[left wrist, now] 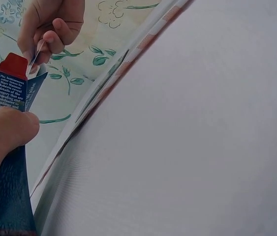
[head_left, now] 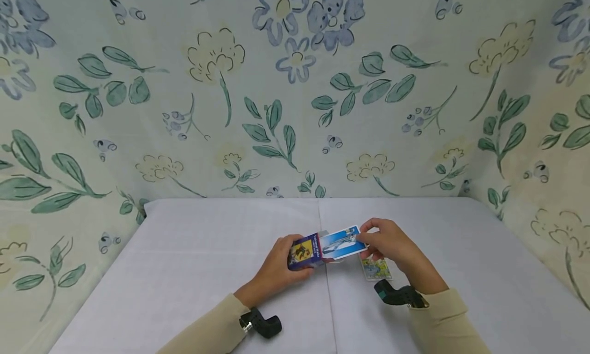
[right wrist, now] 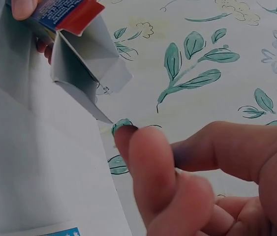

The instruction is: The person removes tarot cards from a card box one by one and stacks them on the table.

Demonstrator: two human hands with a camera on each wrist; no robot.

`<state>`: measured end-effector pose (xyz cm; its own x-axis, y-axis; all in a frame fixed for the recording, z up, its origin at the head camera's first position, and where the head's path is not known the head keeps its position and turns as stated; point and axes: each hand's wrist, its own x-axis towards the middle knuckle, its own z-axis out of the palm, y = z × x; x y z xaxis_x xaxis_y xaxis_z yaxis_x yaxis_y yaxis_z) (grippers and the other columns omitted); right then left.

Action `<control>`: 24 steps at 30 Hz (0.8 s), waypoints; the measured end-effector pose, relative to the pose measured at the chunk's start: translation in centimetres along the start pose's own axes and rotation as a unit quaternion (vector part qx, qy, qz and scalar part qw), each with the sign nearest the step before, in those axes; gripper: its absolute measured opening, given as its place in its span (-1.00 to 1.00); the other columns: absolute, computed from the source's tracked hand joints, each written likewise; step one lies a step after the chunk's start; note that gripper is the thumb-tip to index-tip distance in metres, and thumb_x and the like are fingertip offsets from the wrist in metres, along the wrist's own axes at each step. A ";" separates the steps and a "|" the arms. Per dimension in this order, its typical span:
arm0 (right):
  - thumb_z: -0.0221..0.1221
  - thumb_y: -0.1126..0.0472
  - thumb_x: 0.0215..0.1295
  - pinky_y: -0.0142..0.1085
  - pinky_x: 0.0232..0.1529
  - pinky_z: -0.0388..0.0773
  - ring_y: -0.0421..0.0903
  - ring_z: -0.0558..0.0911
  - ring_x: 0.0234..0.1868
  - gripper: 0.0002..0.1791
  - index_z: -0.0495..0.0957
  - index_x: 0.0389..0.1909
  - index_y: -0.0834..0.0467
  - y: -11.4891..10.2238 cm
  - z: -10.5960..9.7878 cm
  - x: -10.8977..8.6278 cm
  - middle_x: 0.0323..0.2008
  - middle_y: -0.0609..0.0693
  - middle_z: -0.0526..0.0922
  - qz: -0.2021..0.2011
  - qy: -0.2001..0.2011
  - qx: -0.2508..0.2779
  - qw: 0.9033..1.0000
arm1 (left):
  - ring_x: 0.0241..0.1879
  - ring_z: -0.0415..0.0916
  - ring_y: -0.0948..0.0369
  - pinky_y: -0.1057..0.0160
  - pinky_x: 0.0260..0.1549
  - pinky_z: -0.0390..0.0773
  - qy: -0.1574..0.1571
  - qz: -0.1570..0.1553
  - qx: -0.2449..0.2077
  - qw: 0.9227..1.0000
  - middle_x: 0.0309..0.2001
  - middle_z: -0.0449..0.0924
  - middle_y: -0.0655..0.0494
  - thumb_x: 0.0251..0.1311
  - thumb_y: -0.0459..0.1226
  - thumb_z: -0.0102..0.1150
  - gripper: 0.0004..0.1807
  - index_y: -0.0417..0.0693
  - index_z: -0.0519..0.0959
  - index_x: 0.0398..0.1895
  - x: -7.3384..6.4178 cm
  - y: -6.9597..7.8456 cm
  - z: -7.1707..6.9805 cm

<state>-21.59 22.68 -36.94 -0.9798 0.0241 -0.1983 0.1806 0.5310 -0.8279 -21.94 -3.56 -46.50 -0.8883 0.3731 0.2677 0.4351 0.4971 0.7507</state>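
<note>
My left hand (head_left: 278,266) grips a dark blue card box (head_left: 305,252) with a yellow picture panel, its open end towards the right. A card (head_left: 342,243) with a blue picture and white border overlaps that open end in the head view. My right hand (head_left: 389,241) pinches the card by its far end. In the left wrist view, the card shows as a thin edge at the box's red-tipped flap (left wrist: 13,64), with the left thumb (left wrist: 10,129) across the box's side. White inner flaps (right wrist: 81,73) stand spread in the right wrist view.
A second card (head_left: 376,270) with a green and yellow picture lies on the white tablecloth (head_left: 207,251), partly under my right hand. Behind the table hangs a floral curtain (head_left: 295,133), which also runs along both sides. Each wrist wears a black camera mount (head_left: 260,323).
</note>
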 end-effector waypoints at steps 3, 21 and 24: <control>0.17 0.21 0.27 -0.32 -0.53 0.49 0.12 0.60 -0.56 -0.71 0.42 -0.09 0.29 0.0 -0.2 0.0 -0.52 0.14 0.64 0.000 -0.005 0.003 1.000 | 0.00 0.31 0.26 0.18 0.01 0.42 -0.003 -0.004 0.002 1.000 0.09 0.37 0.20 -0.02 0.01 0.42 -0.19 0.09 0.28 0.31 0.0 -0.1 0.0; 0.15 0.18 0.31 -0.26 -0.45 0.57 0.16 0.61 -0.50 -0.66 0.38 -0.03 0.30 0.0 -1.7 -0.3 -0.47 0.15 0.64 -0.018 -0.001 0.013 1.000 | -0.02 0.33 0.25 0.18 -0.02 0.44 0.006 0.017 0.000 1.000 0.07 0.39 0.17 -0.02 0.03 0.42 -0.20 0.06 0.29 0.29 0.0 -0.1 -0.1; 0.15 0.17 0.32 -0.26 -0.43 0.58 0.16 0.62 -0.48 -0.67 0.38 -0.03 0.30 0.1 -2.0 -0.3 -0.45 0.13 0.64 -0.014 -0.001 0.014 1.000 | -0.02 0.33 0.25 0.19 -0.04 0.45 0.005 0.016 0.001 1.000 0.06 0.39 0.17 -0.02 0.02 0.42 -0.20 0.06 0.29 0.29 0.0 -0.1 -0.1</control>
<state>-21.42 24.42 -35.92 -0.9843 0.0076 -0.1763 0.1557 0.5080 -0.8472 -21.98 -3.69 -46.57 -0.8750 0.3811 0.2986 0.4644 0.4866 0.7399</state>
